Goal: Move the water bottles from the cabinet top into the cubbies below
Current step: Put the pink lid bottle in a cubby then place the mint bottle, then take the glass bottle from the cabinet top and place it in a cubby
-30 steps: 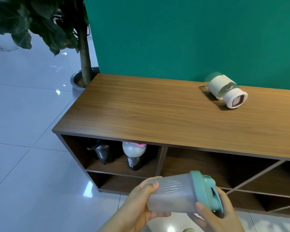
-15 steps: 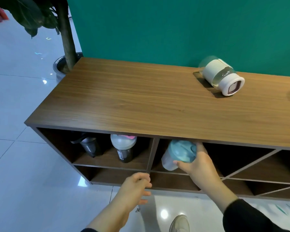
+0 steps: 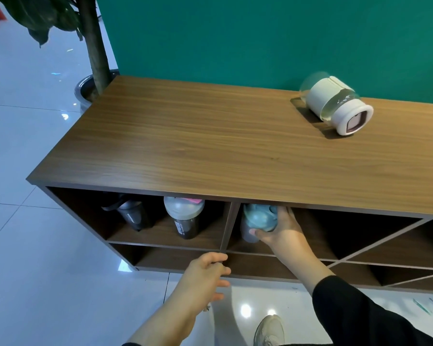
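Observation:
My right hand (image 3: 281,229) reaches into the upper cubby just right of the divider and grips a clear shaker bottle with a teal lid (image 3: 258,219), which stands near the cubby's left wall. Low in front of the cabinet, my left hand (image 3: 206,273) hangs with loose fingers and nothing in it. On the wooden cabinet top (image 3: 210,146) one glass bottle with a white sleeve and white cap (image 3: 334,106) lies on its side at the far right. The left upper cubby holds a dark bottle (image 3: 133,213) and a black shaker with a grey lid (image 3: 184,218).
A potted tree (image 3: 95,46) stands at the cabinet's far left corner against the green wall. Diagonal-slatted cubbies (image 3: 385,245) lie to the right. Glossy white floor tiles spread to the left, and my shoe (image 3: 269,329) shows at the bottom.
Both hands held the teal-lidded shaker in front of the cabinet; now the right hand alone has pushed it deeper into the cubby and set it nearly upright. The left hand has let go and dropped.

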`<action>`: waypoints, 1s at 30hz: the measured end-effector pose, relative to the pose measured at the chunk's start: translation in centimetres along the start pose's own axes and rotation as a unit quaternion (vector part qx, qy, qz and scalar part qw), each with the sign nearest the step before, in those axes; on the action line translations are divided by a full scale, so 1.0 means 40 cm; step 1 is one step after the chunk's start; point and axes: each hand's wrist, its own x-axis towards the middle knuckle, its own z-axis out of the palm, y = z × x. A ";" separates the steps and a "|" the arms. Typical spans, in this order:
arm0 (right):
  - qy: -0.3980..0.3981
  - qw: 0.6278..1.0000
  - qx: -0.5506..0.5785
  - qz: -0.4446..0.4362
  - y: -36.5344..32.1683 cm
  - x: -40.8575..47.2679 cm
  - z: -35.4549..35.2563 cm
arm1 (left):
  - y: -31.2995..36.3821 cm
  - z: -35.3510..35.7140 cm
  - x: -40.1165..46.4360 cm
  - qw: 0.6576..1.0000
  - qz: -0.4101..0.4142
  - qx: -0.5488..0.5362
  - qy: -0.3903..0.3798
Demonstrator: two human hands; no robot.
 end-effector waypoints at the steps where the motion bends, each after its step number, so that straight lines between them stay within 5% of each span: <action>1: -0.003 1.000 0.000 0.000 0.001 -0.007 -0.005 | -0.001 0.001 -0.001 1.000 0.002 -0.001 0.002; 5: -0.017 0.994 -0.107 -0.023 0.015 -0.083 -0.055 | 0.002 -0.003 -0.006 1.000 0.016 -0.005 0.019; 9: -0.060 0.992 -0.081 -0.075 0.019 -0.228 -0.158 | 0.018 -0.004 -0.012 0.999 0.028 -0.015 0.031; 15: 0.214 0.940 0.006 -0.266 -0.087 -0.254 -0.351 | 0.028 0.017 -0.022 0.996 0.065 -0.032 0.048; 18: 0.284 0.937 0.064 -0.193 -0.140 -0.083 -0.436 | 0.037 0.033 -0.030 0.996 0.071 -0.034 0.044; 21: 0.258 0.955 0.115 -0.088 -0.156 0.108 -0.484 | 0.044 0.046 -0.030 0.996 0.073 -0.023 0.043; 25: 0.212 0.969 0.108 -0.067 -0.169 0.251 -0.479 | 0.046 0.044 -0.027 0.997 0.065 -0.008 0.040; 30: 0.280 0.954 0.091 -0.059 -0.180 0.276 -0.457 | 0.042 0.038 -0.010 0.997 0.063 -0.012 0.043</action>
